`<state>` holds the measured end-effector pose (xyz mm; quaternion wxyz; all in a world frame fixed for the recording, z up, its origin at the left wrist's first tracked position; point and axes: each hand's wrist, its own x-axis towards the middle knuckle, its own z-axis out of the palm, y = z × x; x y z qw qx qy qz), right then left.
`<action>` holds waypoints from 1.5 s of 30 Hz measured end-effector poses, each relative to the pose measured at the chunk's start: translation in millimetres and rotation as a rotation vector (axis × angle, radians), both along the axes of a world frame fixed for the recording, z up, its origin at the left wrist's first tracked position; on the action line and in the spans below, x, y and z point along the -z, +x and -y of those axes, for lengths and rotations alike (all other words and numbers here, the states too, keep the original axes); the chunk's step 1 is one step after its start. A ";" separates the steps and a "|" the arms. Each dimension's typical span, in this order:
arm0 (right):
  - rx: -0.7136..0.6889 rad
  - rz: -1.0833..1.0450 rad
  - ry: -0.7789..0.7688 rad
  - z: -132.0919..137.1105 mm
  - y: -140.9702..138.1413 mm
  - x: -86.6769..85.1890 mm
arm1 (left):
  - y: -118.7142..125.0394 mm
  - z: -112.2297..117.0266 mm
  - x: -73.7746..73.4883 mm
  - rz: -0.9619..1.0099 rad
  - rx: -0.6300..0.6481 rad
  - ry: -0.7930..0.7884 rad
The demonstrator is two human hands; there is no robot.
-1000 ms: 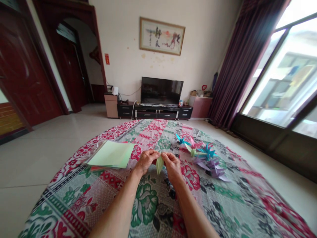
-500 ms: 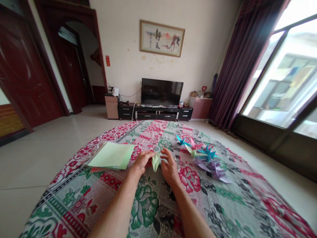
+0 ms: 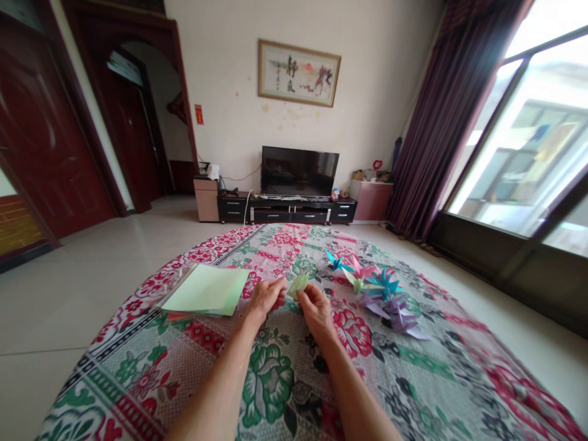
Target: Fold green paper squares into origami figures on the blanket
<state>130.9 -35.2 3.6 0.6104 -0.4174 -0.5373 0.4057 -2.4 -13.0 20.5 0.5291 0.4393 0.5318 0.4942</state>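
Observation:
My left hand (image 3: 265, 298) and my right hand (image 3: 312, 303) meet over the flowered cloth (image 3: 285, 373) and pinch a small folded piece of light green paper (image 3: 297, 285) between their fingertips. The paper is tilted, with its tip up to the right. A stack of coloured paper sheets (image 3: 206, 290), light green on top, lies just left of my left hand. To the right of my right hand several folded paper cranes (image 3: 379, 291) in blue, pink, green and purple lie in a cluster.
The cloth covers a round surface over a pale tiled floor (image 3: 68, 294). Against the far wall stand a television (image 3: 299, 171) on a low dark cabinet, a framed picture above it, dark wooden doors at left, and a curtain and large window at right.
Both hands held the folded paper upright, then the right hand let go for a moment. Now both pinch it again, a little farther away and tilted to the right.

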 end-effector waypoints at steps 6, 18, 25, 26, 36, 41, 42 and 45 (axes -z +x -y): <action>-0.040 -0.172 -0.126 -2.0 2.5 -2.9 | -1.0 2.5 -1.1 0.111 0.221 0.148; -0.067 -0.157 -0.156 3.4 2.4 -8.5 | 2.2 4.8 -0.4 0.076 0.224 0.151; -0.122 -0.235 -0.183 0.0 4.9 -3.1 | 3.2 4.7 2.3 0.128 0.233 0.140; -0.147 -0.260 -0.201 -0.5 5.9 -2.5 | 3.0 4.8 2.6 0.162 0.255 0.126; -0.461 -0.551 -0.290 3.7 12.3 -5.9 | -0.3 10.8 -5.7 0.368 0.407 0.091; -0.476 -0.574 -0.288 4.7 13.7 -6.1 | 0.5 12.9 -8.4 0.379 0.416 0.106; -0.477 -0.574 -0.288 4.9 13.9 -6.0 | 0.6 13.1 -8.7 0.383 0.420 0.109; -0.490 -0.563 -0.289 5.1 14.7 -5.9 | 0.9 13.6 -9.3 0.388 0.420 0.106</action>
